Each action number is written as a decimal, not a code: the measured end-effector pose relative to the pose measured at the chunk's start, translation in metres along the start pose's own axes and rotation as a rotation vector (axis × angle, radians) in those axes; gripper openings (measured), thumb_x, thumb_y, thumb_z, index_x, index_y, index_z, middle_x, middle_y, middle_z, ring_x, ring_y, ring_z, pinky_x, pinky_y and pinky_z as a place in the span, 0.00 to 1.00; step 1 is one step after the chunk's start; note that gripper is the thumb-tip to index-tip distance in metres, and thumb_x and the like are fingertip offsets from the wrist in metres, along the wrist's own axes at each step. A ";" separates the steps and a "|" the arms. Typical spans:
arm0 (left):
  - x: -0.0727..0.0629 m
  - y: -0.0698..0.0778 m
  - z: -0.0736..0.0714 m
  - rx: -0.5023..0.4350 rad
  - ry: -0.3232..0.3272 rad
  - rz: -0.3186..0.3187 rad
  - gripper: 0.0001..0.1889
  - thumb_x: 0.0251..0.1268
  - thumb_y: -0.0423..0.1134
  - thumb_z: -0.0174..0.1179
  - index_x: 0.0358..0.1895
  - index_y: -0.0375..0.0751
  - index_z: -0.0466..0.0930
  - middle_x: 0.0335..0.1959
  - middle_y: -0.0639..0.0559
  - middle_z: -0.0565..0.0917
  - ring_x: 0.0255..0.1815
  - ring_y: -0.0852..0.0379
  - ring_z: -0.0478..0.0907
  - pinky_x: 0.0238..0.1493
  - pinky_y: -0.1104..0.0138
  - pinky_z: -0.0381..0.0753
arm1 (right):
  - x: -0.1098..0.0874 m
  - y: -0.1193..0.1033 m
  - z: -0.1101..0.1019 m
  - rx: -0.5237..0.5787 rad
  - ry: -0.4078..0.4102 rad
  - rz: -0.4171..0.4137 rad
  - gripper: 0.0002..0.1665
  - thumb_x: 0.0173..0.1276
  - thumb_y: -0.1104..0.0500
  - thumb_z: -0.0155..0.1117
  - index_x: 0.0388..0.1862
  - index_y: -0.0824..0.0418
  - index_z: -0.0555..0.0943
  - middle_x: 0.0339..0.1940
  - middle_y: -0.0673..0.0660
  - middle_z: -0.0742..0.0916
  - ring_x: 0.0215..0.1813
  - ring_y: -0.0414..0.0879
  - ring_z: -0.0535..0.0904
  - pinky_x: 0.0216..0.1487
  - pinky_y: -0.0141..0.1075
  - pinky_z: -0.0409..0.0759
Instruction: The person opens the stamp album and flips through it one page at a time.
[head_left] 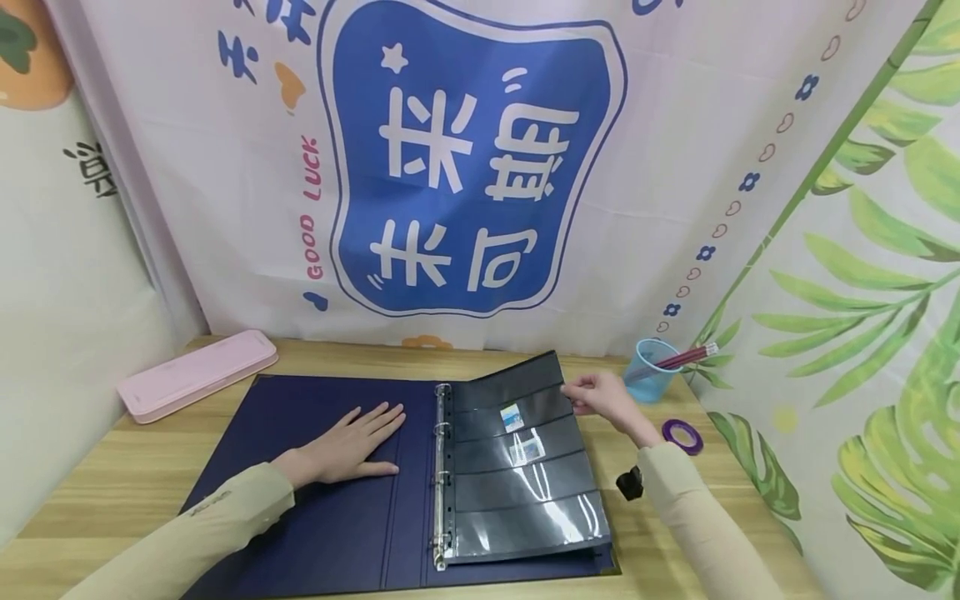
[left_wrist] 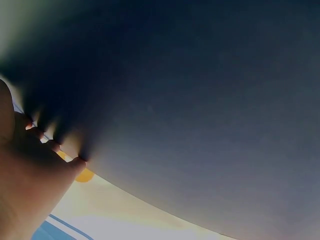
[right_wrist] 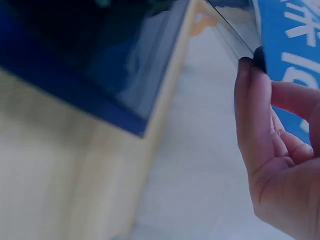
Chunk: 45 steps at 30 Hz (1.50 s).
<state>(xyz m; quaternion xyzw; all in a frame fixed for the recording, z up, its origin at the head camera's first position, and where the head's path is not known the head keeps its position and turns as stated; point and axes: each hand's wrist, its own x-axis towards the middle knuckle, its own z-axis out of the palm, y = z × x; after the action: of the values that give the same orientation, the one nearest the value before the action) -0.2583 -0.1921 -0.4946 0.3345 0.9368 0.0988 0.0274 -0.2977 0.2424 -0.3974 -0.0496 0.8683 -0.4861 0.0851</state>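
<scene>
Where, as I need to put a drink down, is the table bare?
Most room: the table left of the blue binder, in front of the pink case and bordered by the left sleeve. A narrow strip runs between binder and hanging cloth. Crowded: the back right, where the right hand, cup and purple ring sit close together.

Glossy plastic gleams on a black pocket page (head_left: 517, 492) beside shiny metal rings (head_left: 442, 477) in a smooth, matt navy binder (head_left: 322, 533) on a wood-grained surface (head_left: 645, 546); far left, a smooth pink case (head_left: 198, 375); far right, a translucent plastic cup (head_left: 645, 375); beyond, rippled cloth (head_left: 675, 125).
</scene>
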 end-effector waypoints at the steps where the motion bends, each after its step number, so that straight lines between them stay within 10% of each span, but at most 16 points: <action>1: 0.000 0.000 0.000 -0.001 -0.001 -0.001 0.46 0.68 0.70 0.48 0.79 0.41 0.54 0.81 0.43 0.55 0.81 0.38 0.51 0.75 0.35 0.51 | 0.000 -0.007 -0.001 -0.011 0.011 -0.002 0.19 0.70 0.59 0.64 0.47 0.77 0.81 0.26 0.49 0.85 0.28 0.36 0.82 0.44 0.40 0.88; 33: 0.000 0.004 -0.016 -0.068 -0.039 -0.010 0.47 0.67 0.66 0.54 0.77 0.35 0.56 0.79 0.37 0.57 0.80 0.35 0.53 0.74 0.35 0.55 | 0.022 -0.158 0.036 0.062 -0.044 -0.054 0.16 0.69 0.56 0.66 0.47 0.69 0.85 0.35 0.52 0.86 0.26 0.36 0.82 0.41 0.34 0.87; 40: 0.010 0.042 -0.062 -0.087 0.225 -0.029 0.28 0.69 0.54 0.60 0.57 0.31 0.80 0.57 0.36 0.83 0.54 0.43 0.84 0.49 0.53 0.85 | 0.026 -0.166 0.049 0.045 -0.052 -0.075 0.15 0.68 0.56 0.67 0.43 0.68 0.86 0.25 0.48 0.84 0.26 0.37 0.83 0.39 0.34 0.87; 45: 0.024 0.089 -0.113 -0.256 0.362 -0.029 0.12 0.70 0.47 0.61 0.40 0.42 0.87 0.33 0.52 0.88 0.28 0.63 0.80 0.33 0.67 0.80 | 0.027 -0.172 0.054 0.026 -0.048 -0.109 0.14 0.68 0.56 0.67 0.40 0.67 0.86 0.22 0.49 0.84 0.27 0.39 0.83 0.39 0.36 0.88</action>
<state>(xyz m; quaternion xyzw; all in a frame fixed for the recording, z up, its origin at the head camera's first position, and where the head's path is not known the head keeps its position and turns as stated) -0.2351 -0.1288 -0.3653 0.2915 0.9110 0.2749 -0.0978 -0.3129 0.1023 -0.2811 -0.1072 0.8557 -0.5000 0.0797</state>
